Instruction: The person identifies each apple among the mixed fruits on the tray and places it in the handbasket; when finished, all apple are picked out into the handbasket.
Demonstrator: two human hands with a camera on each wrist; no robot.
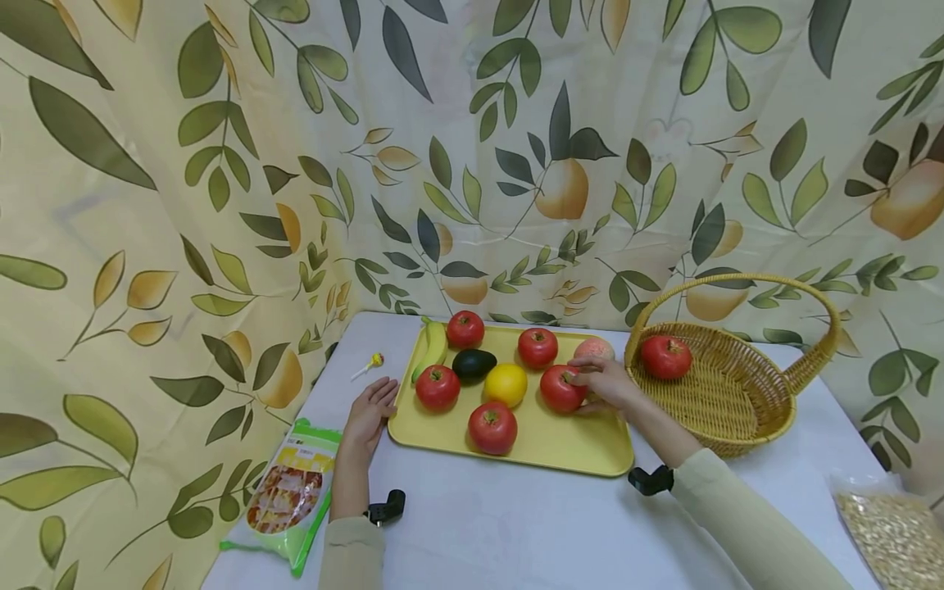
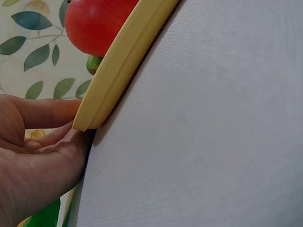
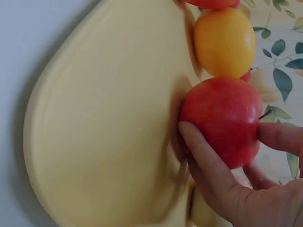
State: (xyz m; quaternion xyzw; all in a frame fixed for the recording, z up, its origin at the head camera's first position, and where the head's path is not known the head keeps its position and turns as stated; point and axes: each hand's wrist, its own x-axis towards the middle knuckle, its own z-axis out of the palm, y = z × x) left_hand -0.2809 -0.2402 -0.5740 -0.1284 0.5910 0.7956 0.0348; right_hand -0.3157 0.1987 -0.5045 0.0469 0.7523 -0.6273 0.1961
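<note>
In the head view my right hand (image 1: 603, 383) grips a red apple (image 1: 563, 388) on the right half of a yellow tray (image 1: 571, 442). The right wrist view shows fingers and thumb around this apple (image 3: 222, 120), its stem showing. A yellow-orange fruit (image 3: 225, 42) lies beside it. My left hand (image 1: 366, 416) is at the tray's left edge, its fingers touching the rim (image 2: 106, 90) in the left wrist view. Several other red apples (image 1: 492, 427), bananas (image 1: 433, 348), a dark avocado (image 1: 474, 365) and a pinkish peach (image 1: 594, 348) lie on the tray.
Right of the tray stands a wicker basket (image 1: 715, 389) with a tall handle and one red apple (image 1: 666, 356) inside. A lollipop (image 1: 372, 363) and a green-edged food bag (image 1: 288, 496) are on the left. At the lower right is a clear bag of grains (image 1: 896, 528).
</note>
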